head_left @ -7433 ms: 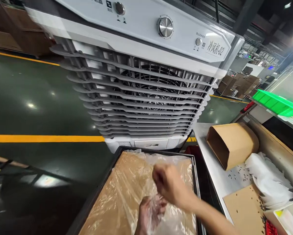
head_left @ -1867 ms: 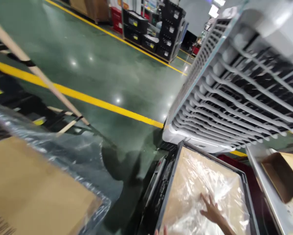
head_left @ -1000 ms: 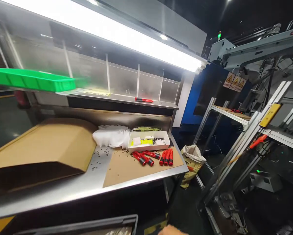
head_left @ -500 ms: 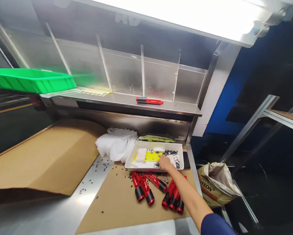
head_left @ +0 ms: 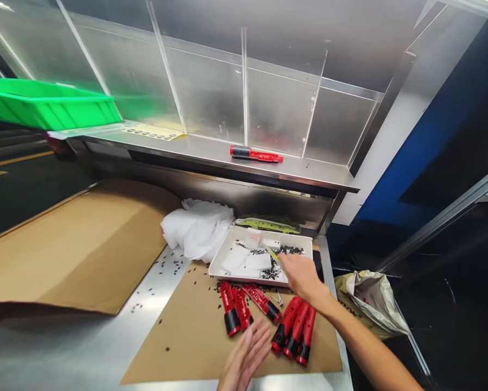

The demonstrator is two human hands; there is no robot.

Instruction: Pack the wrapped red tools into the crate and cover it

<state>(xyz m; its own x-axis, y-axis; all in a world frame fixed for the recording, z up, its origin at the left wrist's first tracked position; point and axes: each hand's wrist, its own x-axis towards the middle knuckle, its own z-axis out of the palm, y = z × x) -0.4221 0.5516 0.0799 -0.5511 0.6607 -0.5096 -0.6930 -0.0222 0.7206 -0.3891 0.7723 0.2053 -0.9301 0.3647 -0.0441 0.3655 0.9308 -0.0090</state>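
Observation:
My right hand [head_left: 304,278] reaches over the near right corner of a white tray [head_left: 220,262] and pinches a thin yellow piece [head_left: 272,253] seen edge-on. White pads and small black screws lie in the tray. My left hand [head_left: 247,355] hovers open and flat above a cardboard sheet [head_left: 187,342], its fingertips close to a group of red-and-black tools [head_left: 244,307]. Three more of these tools [head_left: 296,331] lie just under my right wrist.
A steel bench [head_left: 64,353] carries a large folded cardboard box [head_left: 73,244], a pile of white wrapping [head_left: 197,231] and scattered black screws. The shelf above holds one red tool [head_left: 255,155] and a green bin [head_left: 44,106]. A sack [head_left: 369,301] stands at the right.
My right hand has lifted the yellow piece off the tray and drawn back toward me. My left hand has come into view over the cardboard sheet. The view has moved closer.

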